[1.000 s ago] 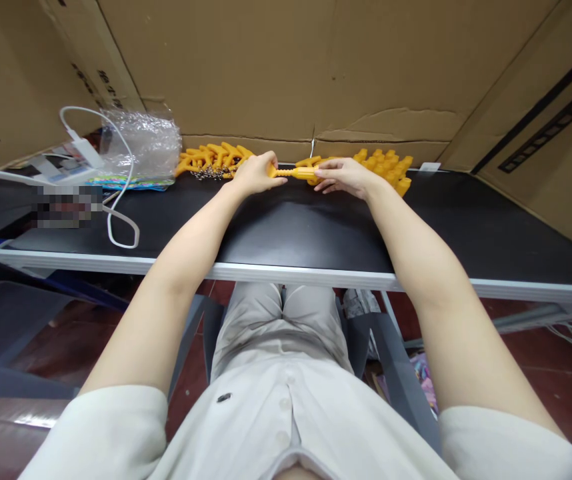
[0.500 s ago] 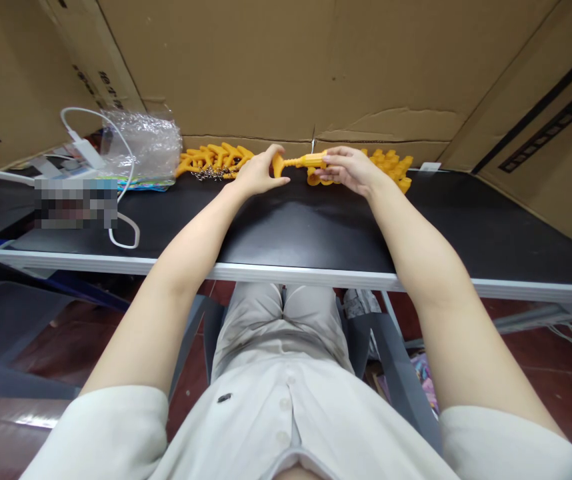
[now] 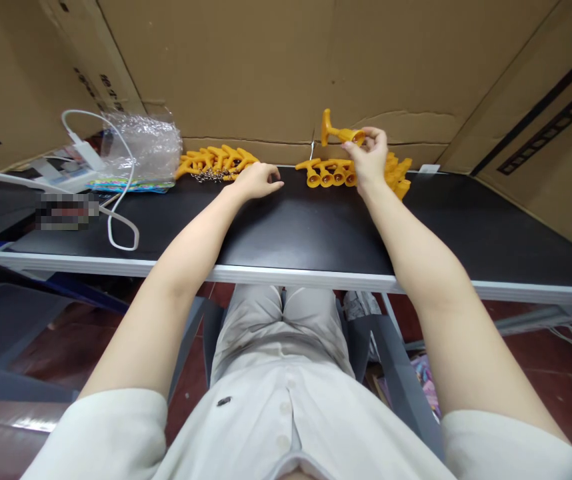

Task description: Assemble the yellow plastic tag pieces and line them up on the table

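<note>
R hand (image 3: 372, 162) has a yellow plastic T-handle pull w/ flared cup end (image 3: 342, 135), held up above the rear of the black tabletop (image 3: 296, 230), in front of the cardboard wall (image 3: 246, 73). Grip: thumb + fingers closed round the cup end; T-bar sticks out free.

Handling (my guess): light, stiff, prob. tough rather than fragile; smooth surface, so maybe a bit slippery. Best hold = flared cup or the T-bar; the narrow stem btwn them looks the weaker spot.

Axis: long axis runs L-R across the view, approx. level, dipping slightly toward the cup. T-bar points to person's L, standing near upright; cup faces R.

L hand (image 3: 255, 181) is half-curled, thumb apart from fingers, nothing visible in it; it's just beside the pile of yellow handles (image 3: 212, 160) w/ small metal bits (image 3: 211, 176). Row of similar yellow pcs (image 3: 325, 180) sits below the held one, front cups facing the person.
</note>
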`<action>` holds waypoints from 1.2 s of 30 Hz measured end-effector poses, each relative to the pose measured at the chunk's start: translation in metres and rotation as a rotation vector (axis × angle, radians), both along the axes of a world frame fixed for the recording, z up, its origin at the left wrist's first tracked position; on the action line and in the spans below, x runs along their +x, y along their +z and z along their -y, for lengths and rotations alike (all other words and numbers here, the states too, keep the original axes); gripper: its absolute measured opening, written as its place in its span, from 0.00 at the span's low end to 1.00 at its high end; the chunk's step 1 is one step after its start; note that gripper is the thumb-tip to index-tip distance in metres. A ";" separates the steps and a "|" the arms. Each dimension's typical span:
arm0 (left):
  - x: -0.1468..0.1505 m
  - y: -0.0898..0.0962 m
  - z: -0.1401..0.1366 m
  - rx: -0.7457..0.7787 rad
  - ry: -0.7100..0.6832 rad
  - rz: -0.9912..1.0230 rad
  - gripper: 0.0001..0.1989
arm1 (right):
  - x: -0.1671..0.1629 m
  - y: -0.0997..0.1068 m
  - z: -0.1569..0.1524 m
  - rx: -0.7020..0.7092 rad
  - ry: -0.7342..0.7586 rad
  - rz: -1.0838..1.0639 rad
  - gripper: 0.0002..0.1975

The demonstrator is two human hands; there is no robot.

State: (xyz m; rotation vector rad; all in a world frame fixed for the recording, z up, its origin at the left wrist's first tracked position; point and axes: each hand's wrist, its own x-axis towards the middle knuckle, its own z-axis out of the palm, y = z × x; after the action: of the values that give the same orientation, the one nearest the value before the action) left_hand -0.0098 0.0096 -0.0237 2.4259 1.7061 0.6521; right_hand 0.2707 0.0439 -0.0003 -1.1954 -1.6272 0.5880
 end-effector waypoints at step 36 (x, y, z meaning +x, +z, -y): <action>-0.002 -0.001 -0.003 0.069 -0.035 -0.087 0.15 | -0.085 -0.056 -0.046 0.043 0.090 0.952 0.35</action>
State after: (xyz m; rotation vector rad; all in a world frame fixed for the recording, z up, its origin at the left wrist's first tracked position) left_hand -0.0122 0.0127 -0.0242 2.5609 1.6956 0.6196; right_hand 0.1857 0.0898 -0.0565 -1.4791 -2.4660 -0.0091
